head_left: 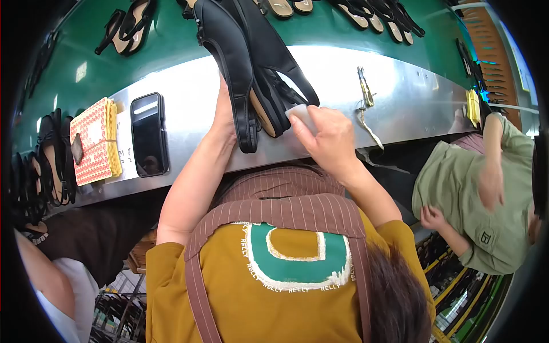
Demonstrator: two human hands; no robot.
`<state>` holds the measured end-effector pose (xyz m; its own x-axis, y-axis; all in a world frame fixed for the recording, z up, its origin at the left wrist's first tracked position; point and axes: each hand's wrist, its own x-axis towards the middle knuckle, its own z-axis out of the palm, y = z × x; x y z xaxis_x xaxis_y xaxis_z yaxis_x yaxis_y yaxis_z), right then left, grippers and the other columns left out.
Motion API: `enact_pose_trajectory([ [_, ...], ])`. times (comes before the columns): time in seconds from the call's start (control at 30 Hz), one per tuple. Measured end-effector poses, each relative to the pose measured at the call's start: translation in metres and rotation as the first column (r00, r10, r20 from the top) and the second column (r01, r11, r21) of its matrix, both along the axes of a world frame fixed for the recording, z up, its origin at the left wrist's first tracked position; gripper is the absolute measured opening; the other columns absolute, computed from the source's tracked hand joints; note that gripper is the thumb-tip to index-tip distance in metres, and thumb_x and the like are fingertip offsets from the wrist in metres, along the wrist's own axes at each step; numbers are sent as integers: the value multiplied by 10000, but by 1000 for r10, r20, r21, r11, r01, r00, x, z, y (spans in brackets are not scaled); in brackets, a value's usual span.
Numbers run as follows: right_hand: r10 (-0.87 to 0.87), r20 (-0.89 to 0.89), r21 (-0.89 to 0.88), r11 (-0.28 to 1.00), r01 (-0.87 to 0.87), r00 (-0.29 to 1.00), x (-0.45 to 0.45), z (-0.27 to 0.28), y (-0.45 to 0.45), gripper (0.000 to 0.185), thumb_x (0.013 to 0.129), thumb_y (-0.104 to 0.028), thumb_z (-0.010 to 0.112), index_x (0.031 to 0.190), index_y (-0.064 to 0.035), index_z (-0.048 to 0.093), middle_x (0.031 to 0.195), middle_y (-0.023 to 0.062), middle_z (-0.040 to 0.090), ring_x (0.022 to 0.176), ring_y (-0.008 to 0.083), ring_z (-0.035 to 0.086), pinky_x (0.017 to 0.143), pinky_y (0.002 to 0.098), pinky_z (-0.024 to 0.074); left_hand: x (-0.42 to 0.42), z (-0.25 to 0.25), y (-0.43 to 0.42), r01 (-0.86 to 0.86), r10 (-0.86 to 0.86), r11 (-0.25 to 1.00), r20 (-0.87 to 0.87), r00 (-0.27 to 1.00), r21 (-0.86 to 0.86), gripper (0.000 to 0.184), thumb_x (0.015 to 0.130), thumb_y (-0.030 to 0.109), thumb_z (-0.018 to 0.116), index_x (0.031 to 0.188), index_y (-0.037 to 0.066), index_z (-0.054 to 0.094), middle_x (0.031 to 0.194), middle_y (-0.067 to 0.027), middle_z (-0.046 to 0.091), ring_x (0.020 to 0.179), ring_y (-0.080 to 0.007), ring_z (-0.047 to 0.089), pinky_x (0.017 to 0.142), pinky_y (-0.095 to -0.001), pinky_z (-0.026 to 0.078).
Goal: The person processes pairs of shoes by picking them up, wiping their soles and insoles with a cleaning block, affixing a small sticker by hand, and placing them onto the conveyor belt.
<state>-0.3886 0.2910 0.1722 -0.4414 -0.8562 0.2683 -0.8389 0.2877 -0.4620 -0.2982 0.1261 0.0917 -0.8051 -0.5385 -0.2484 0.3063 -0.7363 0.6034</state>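
A pair of black slingback shoes (230, 48) is held up over the steel edge of the bench, heels toward me. My left hand (225, 108) is closed on the pair from the left and beneath; its fingers are hidden behind the shoes. Between the thumb and fingers of my right hand (329, 134) is a small whitish block (301, 116), perhaps an eraser or sponge. The block is at the heel of the right-hand shoe, close to its strap. Whether it presses on the surface is hard to tell.
Yellow thread snips (366, 88) with a cloth strip lie on the steel at right. A phone (148, 134) and a stack of sticker sheets (91, 143) lie at left. More shoes (128, 28) stand on the green belt (177, 34). A co-worker in a green shirt (457, 194) sits at right.
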Motion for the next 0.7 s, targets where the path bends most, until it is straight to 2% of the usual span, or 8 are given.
enact_pose_trajectory([
  [0.17,-92,-135,-113,991,77,987,4,-11,-27,203,789,-204,684,720,-39,589,593,134,549,553,323,553,538,414,428,-3,-6,0,-13,13,1000,30,999,9,489,989,403,422,1393,158,295,1219,-82,511,1058,-198,577,871,-340,530],
  [0.3,-105,-131,-155,984,84,986,-5,-11,-54,199,784,-223,678,723,-53,594,577,132,556,540,325,562,536,409,442,-3,-6,0,-27,28,999,39,999,-37,465,995,388,414,1382,148,319,1207,-73,520,1049,-187,578,874,-326,524],
  [0.4,-19,-120,33,999,23,993,-13,-5,-34,258,797,-264,657,679,-58,558,573,135,566,546,318,582,521,407,449,-2,-2,0,-24,24,1000,16,1000,10,454,997,372,418,1379,145,325,1200,-70,522,1037,-180,580,869,-318,522],
  [0.5,-65,-161,-35,998,61,985,-6,-3,-36,252,796,-257,658,680,-56,560,581,140,574,551,322,585,522,412,456,-3,-5,1,13,-12,999,32,999,-30,454,996,374,422,1377,146,328,1199,-63,521,1041,-168,571,871,-320,517],
  [0.57,-87,-150,-73,994,77,985,-7,-6,-57,233,794,-254,655,692,-60,574,589,143,581,562,320,593,529,415,462,-3,-4,1,-9,18,998,152,988,-62,481,989,384,438,1387,140,320,1221,-57,507,1064,-165,555,899,-327,500],
  [0.63,-103,-134,-119,989,87,986,-9,-4,-65,215,792,-250,651,704,-65,589,597,146,588,573,318,601,537,417,468,-1,-9,1,-25,26,1000,117,993,-15,497,984,382,452,1392,135,314,1234,-54,499,1073,-165,549,910,-327,492],
  [0.67,-61,-116,-38,998,57,991,-10,-1,-60,214,793,-259,647,715,-65,597,606,148,593,585,325,606,548,423,474,0,-9,-1,-36,33,999,79,996,36,513,978,380,466,1398,129,308,1246,-52,490,1082,-165,543,922,-327,484],
  [0.7,-22,-95,42,999,26,995,-11,4,-51,216,795,-267,643,726,-66,605,615,151,598,597,331,611,559,428,480,-1,3,2,2,1,999,98,995,-34,563,970,403,475,1412,109,288,1272,-46,471,1118,-163,520,926,-319,478],
])
